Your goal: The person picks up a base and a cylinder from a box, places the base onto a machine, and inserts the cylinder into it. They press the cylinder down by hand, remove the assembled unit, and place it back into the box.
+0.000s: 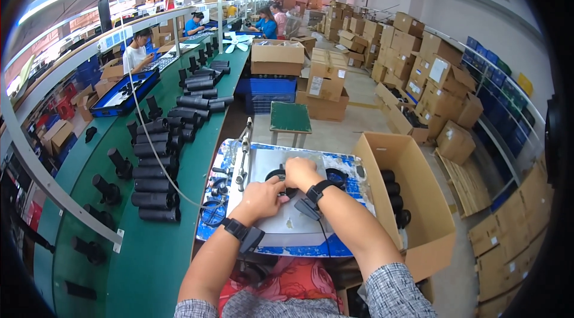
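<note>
Item: black ring-shaped part (286,182) on grey plate (272,198), mid tabletop (323,246). Left hand (261,198) and right hand (302,173) fingers clenched on it. Risk: cramped two-handed grip may slip, skidding the part toward the open carton (412,198).

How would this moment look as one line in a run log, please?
left hand: on black ring part | right hand: on same part | surface: grey work plate | right side: open cardboard box

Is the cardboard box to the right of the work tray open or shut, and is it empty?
Open, not empty: the cardboard box has its flaps spread, and black cylindrical parts are stacked along its left inner side.
</note>
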Demonstrator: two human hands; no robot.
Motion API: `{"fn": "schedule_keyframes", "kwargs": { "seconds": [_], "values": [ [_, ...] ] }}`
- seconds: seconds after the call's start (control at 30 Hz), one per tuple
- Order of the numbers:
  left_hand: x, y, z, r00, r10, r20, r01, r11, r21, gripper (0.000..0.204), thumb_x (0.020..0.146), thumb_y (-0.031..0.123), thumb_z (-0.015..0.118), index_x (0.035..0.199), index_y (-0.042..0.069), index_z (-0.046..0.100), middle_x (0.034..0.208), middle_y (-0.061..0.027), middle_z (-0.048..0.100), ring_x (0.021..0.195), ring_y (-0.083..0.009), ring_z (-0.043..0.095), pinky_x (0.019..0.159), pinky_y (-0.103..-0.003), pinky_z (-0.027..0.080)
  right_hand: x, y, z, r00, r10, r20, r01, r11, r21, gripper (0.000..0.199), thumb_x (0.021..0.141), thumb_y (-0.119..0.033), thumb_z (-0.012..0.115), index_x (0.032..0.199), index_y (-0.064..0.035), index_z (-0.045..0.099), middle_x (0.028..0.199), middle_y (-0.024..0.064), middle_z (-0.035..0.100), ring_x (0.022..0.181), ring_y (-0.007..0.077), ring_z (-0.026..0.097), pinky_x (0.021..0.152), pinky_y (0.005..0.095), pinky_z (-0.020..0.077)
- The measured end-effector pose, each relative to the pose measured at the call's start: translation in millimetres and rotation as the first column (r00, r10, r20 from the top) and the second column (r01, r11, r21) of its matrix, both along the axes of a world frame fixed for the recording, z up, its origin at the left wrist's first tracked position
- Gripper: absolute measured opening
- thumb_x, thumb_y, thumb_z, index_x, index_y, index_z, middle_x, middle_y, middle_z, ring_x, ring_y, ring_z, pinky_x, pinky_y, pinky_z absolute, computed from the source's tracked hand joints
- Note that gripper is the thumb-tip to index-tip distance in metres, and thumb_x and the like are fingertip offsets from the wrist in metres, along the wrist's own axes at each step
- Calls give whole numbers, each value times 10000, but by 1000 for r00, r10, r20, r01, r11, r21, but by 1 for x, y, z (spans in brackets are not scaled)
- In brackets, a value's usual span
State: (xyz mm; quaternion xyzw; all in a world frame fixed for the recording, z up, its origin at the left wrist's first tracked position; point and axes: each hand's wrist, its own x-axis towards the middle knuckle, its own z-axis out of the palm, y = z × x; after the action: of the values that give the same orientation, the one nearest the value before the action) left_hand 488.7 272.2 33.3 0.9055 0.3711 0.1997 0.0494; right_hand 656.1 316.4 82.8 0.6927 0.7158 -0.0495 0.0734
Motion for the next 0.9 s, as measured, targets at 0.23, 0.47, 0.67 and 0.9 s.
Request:
{"fn": "schedule_keyframes", "kwargs": {
  "seconds": [0.23,0.47,0.67,0.9],
  "values": [
    [3,-6,-5,999,8,35,-9,999,30,206,972,334,681,1026,135,668,978,-66,690,770,-334,727,647,-485,554,2,0,-20,999,6,-32,-2,993,118,328,801,-167,786,1124,-114,806,1175,146,794,1124,330,760,887,421,620],
    [13,-9,-14,996,78,50,-79,997,20,189,980,323,660,1040,144,655,982,-65,695,768,-332,726,632,-489,552,11,5,-25,995,45,-87,-31,988,150,310,779,-143,786,1088,-128,805,1095,156,800,1078,358,764,866,448,616],
    [6,-8,-11,991,95,92,-92,995,-29,218,990,332,649,1135,170,670,1015,-89,704,785,-367,724,639,-507,555,8,14,-40,992,74,-99,-48,968,246,278,806,-206,768,1071,-125,796,1060,176,795,1063,380,761,865,493,611],
    [-38,-58,8,936,153,316,-144,988,-52,310,969,280,697,1262,183,665,1074,-128,718,840,-390,719,703,-510,569,31,7,-51,962,155,-225,-97,964,249,441,767,-263,854,1093,-15,690,1053,260,749,1016,465,720,854,542,569]
  ]
}}
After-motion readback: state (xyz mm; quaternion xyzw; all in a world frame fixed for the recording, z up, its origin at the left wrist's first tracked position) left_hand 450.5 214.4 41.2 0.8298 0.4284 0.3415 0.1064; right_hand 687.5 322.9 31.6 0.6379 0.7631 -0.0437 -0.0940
